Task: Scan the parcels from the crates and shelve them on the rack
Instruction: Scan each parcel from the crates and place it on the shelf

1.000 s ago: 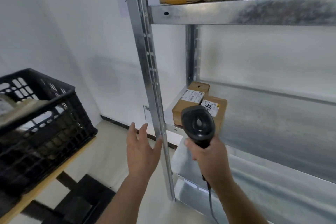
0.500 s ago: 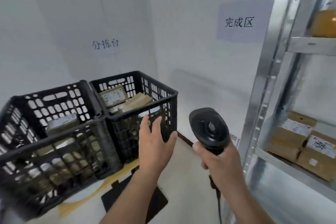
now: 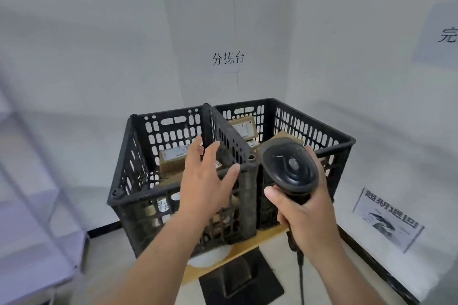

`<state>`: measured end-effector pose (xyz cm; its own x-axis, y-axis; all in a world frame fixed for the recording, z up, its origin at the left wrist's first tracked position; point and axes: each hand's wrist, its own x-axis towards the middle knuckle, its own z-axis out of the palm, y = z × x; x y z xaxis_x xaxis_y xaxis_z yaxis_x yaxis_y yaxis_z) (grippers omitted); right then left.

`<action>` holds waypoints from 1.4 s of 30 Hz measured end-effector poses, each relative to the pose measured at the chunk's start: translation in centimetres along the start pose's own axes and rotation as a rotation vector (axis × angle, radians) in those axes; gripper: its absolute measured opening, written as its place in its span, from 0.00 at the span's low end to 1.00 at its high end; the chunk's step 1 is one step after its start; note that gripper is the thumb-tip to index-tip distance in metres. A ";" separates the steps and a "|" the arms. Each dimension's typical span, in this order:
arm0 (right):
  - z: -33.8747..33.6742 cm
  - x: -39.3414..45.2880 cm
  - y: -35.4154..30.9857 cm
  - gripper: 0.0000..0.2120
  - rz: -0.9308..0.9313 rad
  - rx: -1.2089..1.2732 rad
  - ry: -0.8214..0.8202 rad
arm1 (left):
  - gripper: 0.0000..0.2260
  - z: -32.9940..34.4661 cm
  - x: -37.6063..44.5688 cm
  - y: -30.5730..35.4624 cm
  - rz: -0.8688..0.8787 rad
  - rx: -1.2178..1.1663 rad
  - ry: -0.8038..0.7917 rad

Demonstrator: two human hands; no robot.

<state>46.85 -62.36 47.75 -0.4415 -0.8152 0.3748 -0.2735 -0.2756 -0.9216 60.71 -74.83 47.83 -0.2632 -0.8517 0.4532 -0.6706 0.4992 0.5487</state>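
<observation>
Right now the left hand [image 3: 205,181] hangs over the near rim of the left crate [image 3: 138,163], fingers spread wide and holding nothing. Its target, as I judge it, is the parcel [image 3: 173,160] lying inside that crate, just beyond and a little below the fingertips, toward the far wall. That parcel's long axis runs roughly across the line of the reach, label side up, so the outstretched fingers would meet its long side rather than an end.

Beside it, the right hand [image 3: 304,203] is wrapped round the handle of the scanner [image 3: 288,166], whose head sits in front of the right crate [image 3: 322,131]. More parcels [image 3: 244,127] lie in that crate, past the scanner head and partly hidden by it.

With the right hand occupied, the free left hand is both nearer and better placed for the pick, needing only to go forward and down past the rim. No rack is clearly in view.
</observation>
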 end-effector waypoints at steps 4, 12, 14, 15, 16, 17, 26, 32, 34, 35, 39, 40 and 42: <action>1.5 3.0 -0.3 0.41 -0.023 -0.012 -0.034 | 0.29 -2.0 3.2 -2.3 -0.032 0.021 0.010; 2.0 8.1 0.3 0.36 -0.033 0.082 -0.127 | 0.26 -2.5 10.0 -5.2 -0.097 0.190 -0.012; 2.5 9.5 0.6 0.35 -0.037 0.115 -0.168 | 0.26 -1.8 11.3 -6.0 -0.111 0.238 -0.062; 2.8 10.2 0.6 0.35 -0.043 0.137 -0.188 | 0.26 -1.3 11.9 -6.5 -0.120 0.262 -0.099; 3.1 11.0 0.5 0.37 -0.048 0.156 -0.209 | 0.27 -0.8 12.5 -7.0 -0.127 0.285 -0.135; 3.4 11.8 0.3 0.38 -0.052 0.166 -0.232 | 0.27 -0.4 13.1 -7.5 -0.133 0.306 -0.169; 7.4 19.6 0.4 0.31 -0.011 0.171 -0.391 | 0.30 2.7 18.3 -13.3 -0.226 0.408 -0.468; 9.9 22.8 2.8 0.22 0.088 0.175 -0.433 | 0.30 6.5 19.9 -18.4 -0.302 0.383 -0.733; 10.6 23.7 3.2 0.22 0.084 0.172 -0.444 | 0.29 7.9 20.2 -20.3 -0.289 0.429 -0.781; 11.0 24.2 3.4 0.23 0.077 0.166 -0.444 | 0.29 8.6 20.3 -21.3 -0.289 0.449 -0.802; 12.3 25.8 4.5 0.26 0.074 0.144 -0.425 | 0.35 11.1 20.7 -24.4 -0.324 0.473 -0.928; 12.5 26.0 4.9 0.26 0.079 0.151 -0.415 | 0.35 11.6 20.8 -25.1 -0.333 0.468 -0.962; 12.8 26.3 5.8 0.25 0.086 0.169 -0.400 | 0.37 12.6 21.1 -26.8 -0.336 0.458 -1.005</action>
<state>44.61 -91.88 50.96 -0.0817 -0.9627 0.2579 -0.0918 -0.2504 -0.9638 64.36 -108.18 33.81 -0.3194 -0.7759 -0.5441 -0.9460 0.2942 0.1358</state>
